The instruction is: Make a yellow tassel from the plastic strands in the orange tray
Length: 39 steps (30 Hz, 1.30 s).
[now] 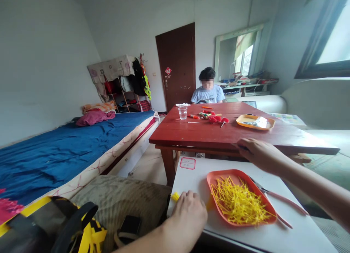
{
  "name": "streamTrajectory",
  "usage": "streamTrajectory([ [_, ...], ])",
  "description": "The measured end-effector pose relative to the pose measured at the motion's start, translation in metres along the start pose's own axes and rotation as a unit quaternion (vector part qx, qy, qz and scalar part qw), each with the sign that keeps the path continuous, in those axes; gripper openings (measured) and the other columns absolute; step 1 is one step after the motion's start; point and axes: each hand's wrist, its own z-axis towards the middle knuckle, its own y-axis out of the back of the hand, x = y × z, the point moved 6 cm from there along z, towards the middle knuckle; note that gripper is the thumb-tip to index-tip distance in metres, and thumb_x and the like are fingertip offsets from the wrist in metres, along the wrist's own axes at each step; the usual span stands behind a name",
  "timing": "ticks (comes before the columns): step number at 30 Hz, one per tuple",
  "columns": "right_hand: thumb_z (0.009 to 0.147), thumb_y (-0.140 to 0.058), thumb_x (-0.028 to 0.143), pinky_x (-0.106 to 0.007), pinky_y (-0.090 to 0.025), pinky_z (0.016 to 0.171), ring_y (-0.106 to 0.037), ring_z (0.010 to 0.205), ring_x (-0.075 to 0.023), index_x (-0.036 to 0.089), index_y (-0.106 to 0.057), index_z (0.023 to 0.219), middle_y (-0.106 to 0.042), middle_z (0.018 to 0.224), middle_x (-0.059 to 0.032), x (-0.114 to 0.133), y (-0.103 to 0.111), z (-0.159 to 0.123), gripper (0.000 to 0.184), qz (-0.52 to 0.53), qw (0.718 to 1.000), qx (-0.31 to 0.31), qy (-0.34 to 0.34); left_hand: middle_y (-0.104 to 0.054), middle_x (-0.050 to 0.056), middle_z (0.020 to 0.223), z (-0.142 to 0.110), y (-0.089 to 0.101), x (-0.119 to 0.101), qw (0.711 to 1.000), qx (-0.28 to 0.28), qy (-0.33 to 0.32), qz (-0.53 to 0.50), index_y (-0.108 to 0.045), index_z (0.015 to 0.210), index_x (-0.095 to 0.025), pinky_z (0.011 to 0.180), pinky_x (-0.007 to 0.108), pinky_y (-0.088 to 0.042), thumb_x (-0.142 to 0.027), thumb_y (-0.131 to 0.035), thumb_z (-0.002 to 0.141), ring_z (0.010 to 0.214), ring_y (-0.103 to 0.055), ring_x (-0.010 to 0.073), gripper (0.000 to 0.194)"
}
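My left hand (pixel 190 211) is closed low over the white tabletop (pixel 197 180), left of the tray. A small tuft of yellow strands (pixel 175 196) pokes out past its fingers; the rest is hidden by the hand. An orange tray (pixel 212 174) holds a loose heap of thin yellow strands (pixel 237 202). Pink-handled pliers (pixel 283 200) lie along the tray's right side, partly behind it. My right hand (pixel 255 152) is raised beyond the tray, in front of the red table's edge, its fingers pinched together. What it holds, if anything, cannot be made out.
Behind is a red wooden table (pixel 186 130) with a plastic cup (pixel 182 113), red fuzzy pieces (pixel 214 119) and a yellow tray (pixel 269 126). A person (pixel 207 90) sits at its far side. A bed (pixel 82 143) and a black-yellow bag (pixel 35 227) are at left.
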Motion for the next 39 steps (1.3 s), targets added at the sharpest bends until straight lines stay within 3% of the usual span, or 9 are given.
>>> streamTrajectory([
  [4,0.086,-0.051,0.029,-0.037,-0.049,0.07,-0.06,0.081,-0.0169,0.015,-0.056,0.1,-0.06,0.098,-0.0043,-0.028,-0.011,0.068,0.021,-0.043,0.999,-0.007,-0.032,-0.064,0.017,0.077,0.0,-0.006,-0.006,0.999,-0.008,-0.022,0.034,-0.064,0.082,-0.002,0.065,0.038,-0.051,0.007,-0.043,0.072,0.075,-0.061,0.027,0.025],
  [8,0.084,-0.053,0.026,-0.043,-0.045,0.079,-0.056,0.094,-0.021,0.016,-0.057,0.101,-0.058,0.106,-0.0057,-0.021,-0.013,0.084,0.02,-0.058,0.998,-0.035,-0.009,-0.065,0.016,0.078,0.002,-0.009,0.001,0.999,-0.001,-0.047,0.015,-0.063,0.082,-0.003,0.065,0.039,-0.052,0.004,-0.045,0.073,0.076,-0.061,0.0271,0.021],
  [12,0.083,-0.05,0.02,-0.042,-0.041,0.084,-0.051,0.102,-0.0251,0.017,-0.057,0.104,-0.058,0.108,-0.0102,0.03,-0.012,0.029,0.023,-0.032,0.994,-0.07,0.078,-0.066,0.012,0.08,-0.001,-0.001,0.013,0.999,-0.006,-0.045,-0.027,-0.062,0.082,-0.008,0.068,0.035,-0.052,0.005,-0.044,0.071,0.078,-0.061,0.0234,0.025],
  [16,0.076,-0.055,0.019,-0.03,-0.044,0.079,-0.059,0.089,-0.0176,0.026,-0.064,0.09,-0.068,0.094,0.0012,0.093,-0.026,-0.06,0.017,0.014,0.976,-0.063,0.207,-0.063,0.009,0.1,-0.013,-0.003,0.02,0.995,-0.058,-0.009,-0.085,-0.058,0.099,-0.013,0.084,0.036,-0.046,-0.008,-0.049,0.076,0.094,-0.057,0.0219,0.026],
  [20,0.08,-0.047,0.028,-0.041,-0.041,0.08,-0.058,0.096,-0.0257,0.012,-0.06,0.105,-0.068,0.103,-0.008,0.134,-0.035,-0.117,0.032,-0.004,0.913,-0.246,0.325,-0.053,0.014,0.124,-0.028,-0.021,0.014,0.981,-0.173,0.001,-0.091,-0.047,0.12,-0.01,0.096,0.045,-0.038,-0.036,-0.049,0.08,0.115,-0.046,0.0289,0.048],
  [23,0.083,-0.043,0.035,-0.042,-0.036,0.086,-0.054,0.102,-0.0271,0.006,-0.057,0.107,-0.066,0.106,-0.011,0.144,-0.053,-0.12,0.039,0.02,0.914,-0.274,0.299,-0.057,0.013,0.121,-0.037,-0.037,0.007,0.968,-0.249,-0.031,-0.03,-0.048,0.119,-0.007,0.092,0.04,-0.042,-0.035,-0.048,0.08,0.109,-0.052,0.0278,0.048],
  [27,0.091,-0.035,0.029,-0.038,-0.031,0.094,-0.06,0.093,-0.0211,0.015,-0.062,0.098,-0.072,0.09,-0.0032,0.144,-0.064,-0.128,0.031,0.097,0.905,-0.329,0.251,-0.063,0.013,0.112,-0.05,-0.045,0.002,0.925,-0.368,-0.08,0.045,-0.054,0.113,-0.003,0.088,0.035,-0.044,-0.026,-0.043,0.083,0.104,-0.055,0.0253,0.039],
  [31,0.091,-0.037,0.019,-0.035,-0.031,0.096,-0.064,0.085,-0.0173,0.019,-0.064,0.089,-0.072,0.079,0.0006,0.143,-0.071,-0.143,0.026,0.135,0.893,-0.338,0.264,-0.068,0.011,0.097,-0.06,-0.048,0.002,0.89,-0.446,-0.098,0.007,-0.06,0.103,-0.005,0.084,0.033,-0.043,-0.016,-0.035,0.086,0.092,-0.058,0.0215,0.032],
  [39,0.091,-0.029,0.016,-0.038,-0.037,0.084,-0.059,0.079,-0.019,0.022,-0.064,0.081,-0.068,0.071,-0.0033,0.136,-0.089,-0.145,0.037,0.213,0.871,-0.384,0.222,-0.064,0.006,0.076,-0.056,-0.059,0.011,0.857,-0.505,-0.081,-0.064,-0.061,0.1,-0.011,0.081,0.034,-0.035,-0.015,-0.039,0.087,0.075,-0.052,0.0166,0.026],
])
